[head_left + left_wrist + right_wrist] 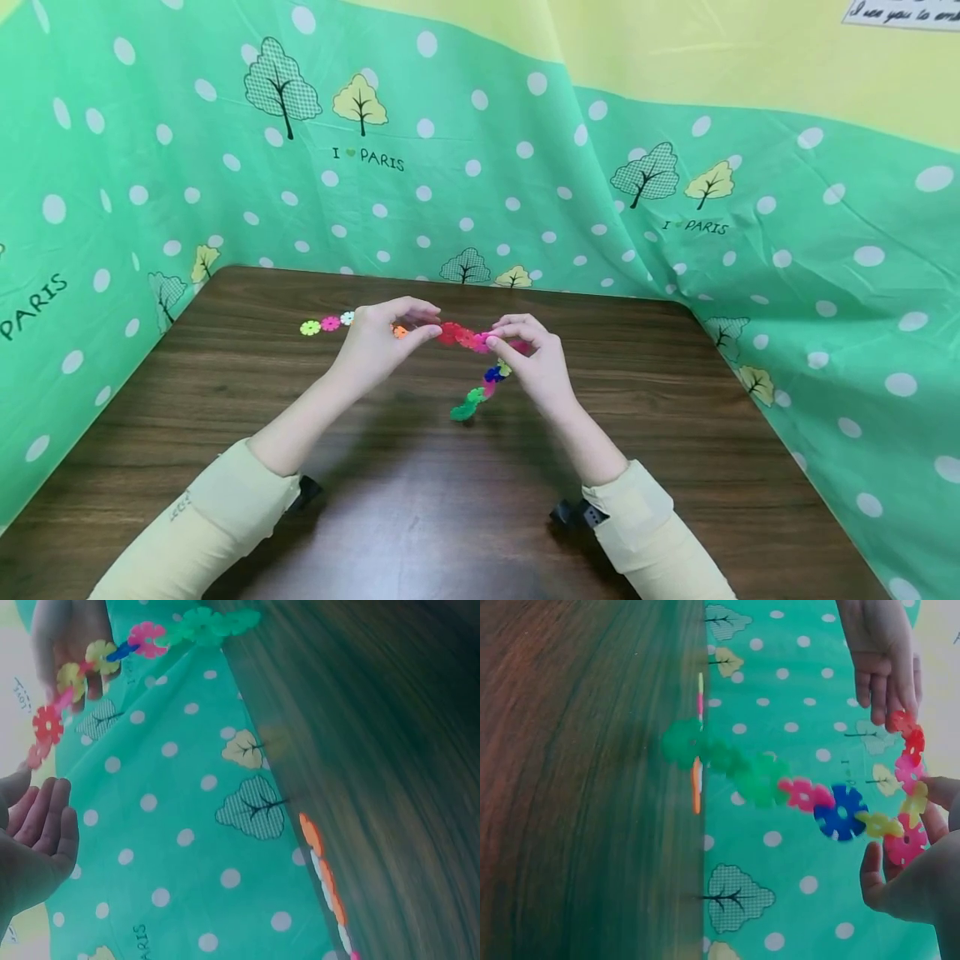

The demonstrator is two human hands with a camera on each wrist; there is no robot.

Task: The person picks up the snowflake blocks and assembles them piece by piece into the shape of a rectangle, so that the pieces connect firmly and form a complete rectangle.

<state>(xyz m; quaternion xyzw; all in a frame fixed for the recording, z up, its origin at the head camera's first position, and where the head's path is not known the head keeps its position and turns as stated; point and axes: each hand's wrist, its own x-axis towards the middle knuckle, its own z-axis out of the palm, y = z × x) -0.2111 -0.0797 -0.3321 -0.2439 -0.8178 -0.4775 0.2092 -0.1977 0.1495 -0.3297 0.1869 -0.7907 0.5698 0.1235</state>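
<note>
A chain of interlocking plastic flower-shaped discs [467,338] is held above the table between both hands. My left hand [378,337] pinches its red end between thumb and fingers, which the right wrist view shows most plainly. Farther along, my right hand [536,362] grips the chain at its pink discs [905,844]. From there yellow, blue, pink and green discs [761,780] hang down towards me. On the table behind my left hand lies a second row of discs [330,323] in lime, pink, white and orange, partly hidden by that hand.
The dark wood table [420,517] spreads beneath both arms. A green polka-dot cloth [465,167] with trees rises behind it and along its sides. Small black devices [306,493] sit beneath the sleeve cuffs.
</note>
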